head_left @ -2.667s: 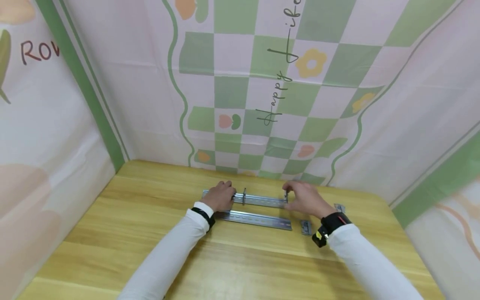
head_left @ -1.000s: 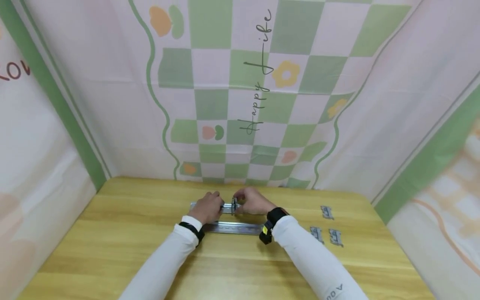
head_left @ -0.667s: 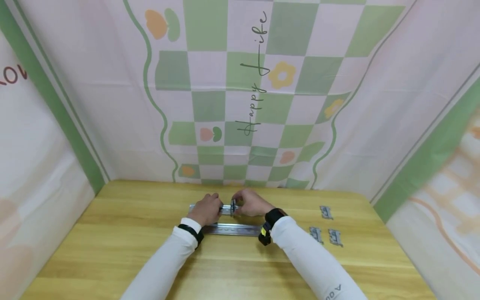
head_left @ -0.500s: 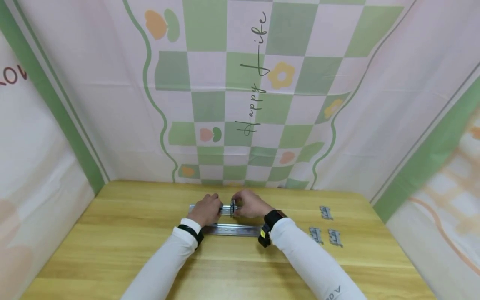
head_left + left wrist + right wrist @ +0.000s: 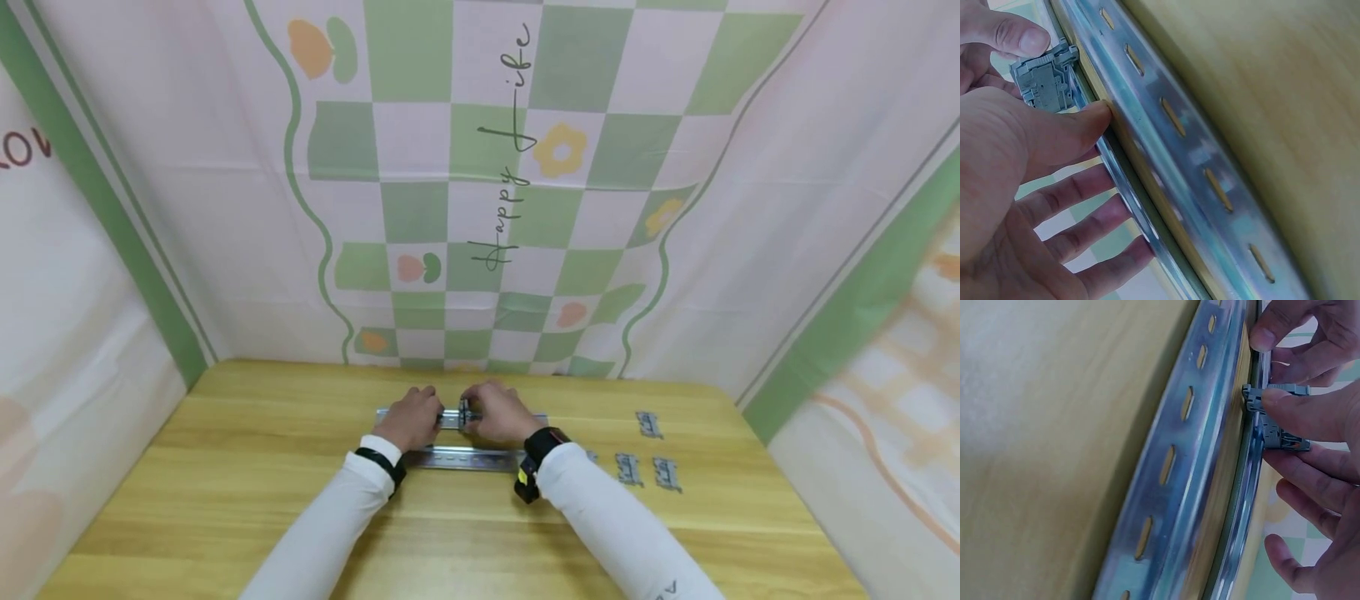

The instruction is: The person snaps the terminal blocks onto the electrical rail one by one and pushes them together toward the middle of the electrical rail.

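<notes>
The left grip [image 5: 411,418] pinches the far rail [image 5: 451,419], its thumb on the near edge and fingers spread along the other side, while the right grip [image 5: 501,412] holds a block [image 5: 1046,81] between thumb and fingers. That block sits at the far rail, just right of the left grip and near its thumb tip; what looks like a second block [image 5: 1289,440] stands beside it, on the side away from the left grip, though the right thumb hides where the two meet. The step in hand seems to be seating or closing up the blocks on the rail. To do it well, the left grip should bear the counter-force, bracing the rail so that it neither slides over the counter [image 5: 255,500] nor tips. The right grip does best to push low, close to the rail, since pressure high on a block would likely twist it and make it bind. Holding each block square across the rail matters more than force, and both feet ought to be hooked on the edges before any hard push. The left thumb should stay out of the closing gap. The near rail [image 5: 465,458], on the person's side of both grips, and the spare blocks [image 5: 628,469], right of the right grip, can wait.
</notes>
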A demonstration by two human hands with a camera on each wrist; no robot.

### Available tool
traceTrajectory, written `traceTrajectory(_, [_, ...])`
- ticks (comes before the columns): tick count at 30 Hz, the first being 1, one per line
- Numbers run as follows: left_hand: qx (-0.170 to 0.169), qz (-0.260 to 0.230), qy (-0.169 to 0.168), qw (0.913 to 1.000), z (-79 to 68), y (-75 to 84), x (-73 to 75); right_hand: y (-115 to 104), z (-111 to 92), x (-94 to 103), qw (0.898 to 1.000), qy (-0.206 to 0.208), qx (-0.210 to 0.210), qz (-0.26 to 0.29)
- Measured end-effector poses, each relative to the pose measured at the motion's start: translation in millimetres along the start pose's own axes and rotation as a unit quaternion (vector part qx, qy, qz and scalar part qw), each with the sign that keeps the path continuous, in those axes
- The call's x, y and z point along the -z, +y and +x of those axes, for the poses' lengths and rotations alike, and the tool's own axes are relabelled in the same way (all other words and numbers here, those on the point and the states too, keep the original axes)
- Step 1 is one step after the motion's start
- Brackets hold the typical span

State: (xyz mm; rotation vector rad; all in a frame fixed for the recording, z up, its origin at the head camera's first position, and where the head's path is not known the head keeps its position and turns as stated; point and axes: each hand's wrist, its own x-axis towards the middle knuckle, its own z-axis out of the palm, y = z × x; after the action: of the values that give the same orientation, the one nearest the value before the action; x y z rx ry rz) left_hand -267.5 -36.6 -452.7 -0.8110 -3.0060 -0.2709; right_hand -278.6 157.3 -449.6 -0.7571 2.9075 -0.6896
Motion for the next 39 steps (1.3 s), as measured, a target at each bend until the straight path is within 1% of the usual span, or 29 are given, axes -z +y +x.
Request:
traceTrajectory(5, [-0.002, 0.001, 0.0, 1.0, 0.1, 1.7, 1.0, -2.0, -4.0, -1.6, 0.999, 0.025, 0.012, -0.023])
traceTrajectory(9, [-0.005, 0.004, 0.011, 0.9999, -1.3, 3.0, 1.6, -1.5, -6.5, -3.1, 0.999, 0.033, 0.028, -0.032])
traceTrajectory(12, [-0.012, -0.003, 0.019, 0.9997, -2.4, 3.6, 1.2, 0.4, -8.0, -3.7, 0.999, 0.028, 0.023, -0.025])
traceTrajectory(17, [-0.015, -0.01, 0.021, 0.9996, -4.9, 0.9, -4.7, 4.4, -10.0, -4.2, 1.0, 0.007, 0.006, 0.008])
traceTrajectory(20, [-0.015, -0.011, 0.025, 0.9995, -5.4, -0.6, -5.3, 7.8, -10.6, 0.7, 1.0, 0.002, -0.002, 0.018])
traceTrajectory(24, [-0.019, -0.013, 0.028, 0.9993, -3.6, 1.0, -1.3, 21.5, -18.8, 17.4, 1.0, 0.013, -0.023, 0.001])
traceTrajectory(26, [-0.016, -0.017, 0.025, 0.9994, -3.3, 1.5, -0.6, 33.3, -27.5, 27.5, 0.999, 0.02, -0.034, -0.028])
traceTrajectory(29, [-0.011, -0.02, 0.016, 0.9996, -2.6, 1.7, 0.0, 57.1, -44.7, 44.6, 0.995, 0.025, -0.057, -0.08])
traceTrajectory(32, [-0.009, -0.023, 0.012, 0.9996, -2.0, 1.1, 0.2, 83.7, -63.9, 64.5, 0.986, 0.011, -0.085, -0.14])
traceTrajectory(34, [-0.007, -0.021, 0.013, 0.9997, -2.0, 0.5, -0.2, 100.2, -76.5, 77.5, 0.98, -0.004, -0.111, -0.164])
traceTrajectory(37, [-0.005, -0.021, 0.015, 0.9997, -2.4, -0.5, -0.7, 119.6, -94.0, 95.8, 0.97, -0.027, -0.152, -0.187])
traceTrajectory(39, [-0.003, -0.023, 0.016, 0.9996, -3.3, -1.1, -0.5, 127.7, -103.9, 106.2, 0.965, -0.044, -0.178, -0.186])
